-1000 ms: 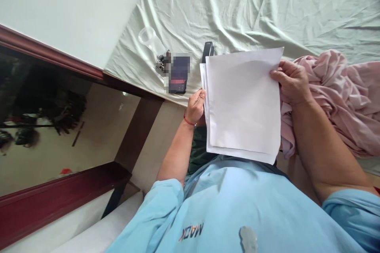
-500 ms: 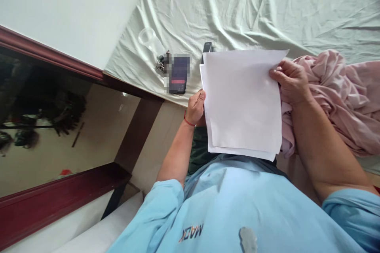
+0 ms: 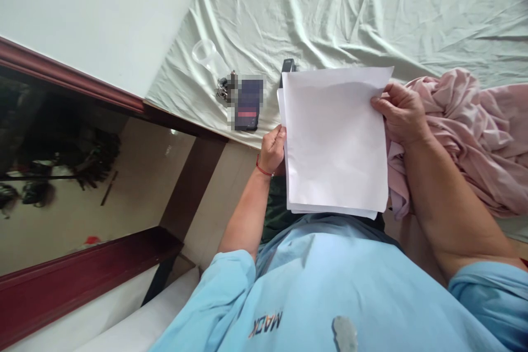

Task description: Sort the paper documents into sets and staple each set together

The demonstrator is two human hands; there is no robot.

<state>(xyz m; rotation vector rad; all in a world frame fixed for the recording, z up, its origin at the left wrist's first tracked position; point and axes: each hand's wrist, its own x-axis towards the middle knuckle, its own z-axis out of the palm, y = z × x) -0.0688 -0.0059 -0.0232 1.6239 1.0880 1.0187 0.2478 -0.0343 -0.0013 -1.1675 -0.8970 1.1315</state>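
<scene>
White sheets of paper (image 3: pixel 336 140) hang in front of my body, held between both hands. Their edges do not line up; a lower sheet peeks out at the left and along the bottom. My left hand (image 3: pixel 273 148), with a red string on the wrist, pinches the left edge, and part of its fingers is behind the paper. At the upper right edge, my right hand (image 3: pixel 402 114) grips with the thumb in front and the other fingers partly hidden. The top right corner of the front sheet sticks out to a point.
Past the paper lies a pale green sheet (image 3: pixel 330 16) on a bed. A phone (image 3: pixel 248 104), a bunch of keys (image 3: pixel 224 88), a clear plastic cup (image 3: pixel 207 55) and a black object (image 3: pixel 288 66) rest there. Pink cloth (image 3: pixel 466 137) is heaped at the right. A dark red ledge (image 3: pixel 82 280) runs lower left.
The front sheet has shifted slightly left and up over the sheets beneath, along with my right hand. My left hand has stayed almost still.
</scene>
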